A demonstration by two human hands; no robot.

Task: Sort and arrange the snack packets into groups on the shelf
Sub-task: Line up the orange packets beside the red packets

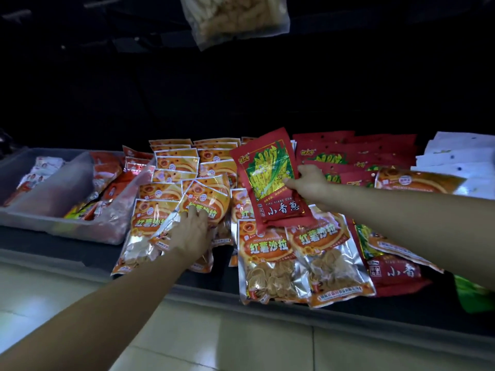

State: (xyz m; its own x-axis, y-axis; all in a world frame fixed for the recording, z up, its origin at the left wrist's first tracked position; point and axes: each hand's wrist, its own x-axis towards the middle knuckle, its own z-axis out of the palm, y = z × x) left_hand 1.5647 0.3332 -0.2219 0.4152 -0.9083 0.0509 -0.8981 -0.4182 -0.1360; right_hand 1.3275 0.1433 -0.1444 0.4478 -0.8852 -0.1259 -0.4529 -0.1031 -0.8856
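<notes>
My right hand (312,183) pinches a red snack packet (270,178) with green and yellow sticks printed on it, held lifted above the orange packets. My left hand (188,234) rests with spread fingers on an orange packet (203,202) in the left orange pile. Several orange packets (270,258) lie overlapping across the middle of the dark shelf (166,274). A row of red packets (356,153) of the same kind lies at the back right. One more red packet (388,271) lies at the front right, partly under my right forearm.
A grey divided tray (53,188) with red and white sachets stands at the left. White packets (460,162) are stacked at the far right. A green packet (471,293) shows at the right edge. A clear bag of pale snacks (233,17) hangs above. Tiled floor lies below the shelf.
</notes>
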